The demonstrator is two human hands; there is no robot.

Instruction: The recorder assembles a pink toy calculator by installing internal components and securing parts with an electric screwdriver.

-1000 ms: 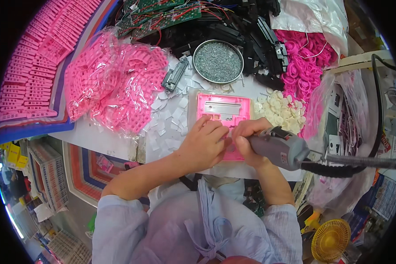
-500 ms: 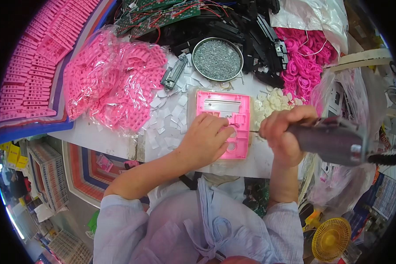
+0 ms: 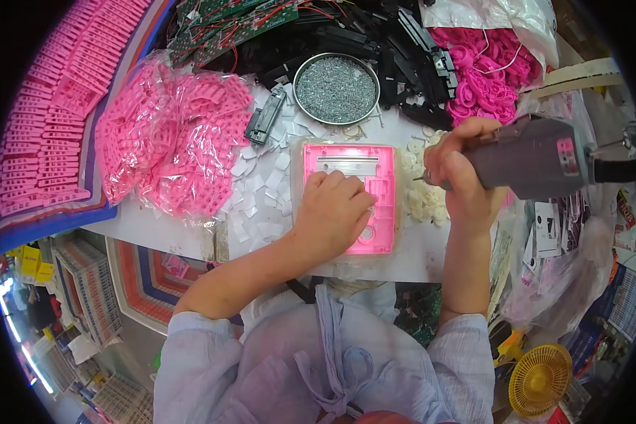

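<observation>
A pink plastic casing (image 3: 385, 222) lies face down on the table in front of me, with ribs, round holes and a silvery metal strip (image 3: 350, 166) across its far part. My left hand (image 3: 336, 208) rests on the casing's left and middle area, fingers curled against it; whether a small part is between the fingertips is hidden. To the right of the casing, my right hand (image 3: 463, 166) grips a dark grey power screwdriver (image 3: 526, 159), held sideways with its tip toward the casing but apart from it. Beyond the casing stands a round metal dish (image 3: 336, 123) of small silver screws (image 3: 336, 88).
Bagged pink parts (image 3: 205, 141) and scattered white pieces (image 3: 251, 205) lie to the left, beside a black-and-silver part (image 3: 267, 114). Cream-coloured discs (image 3: 427, 201) sit under the screwdriver. Black parts (image 3: 410, 71), green circuit boards (image 3: 251, 25) and magenta rings (image 3: 484, 67) are piled behind.
My right hand has raised the screwdriver up and away from the casing, and its tip has left the spot by my left fingers. My left hand stays on the casing.
</observation>
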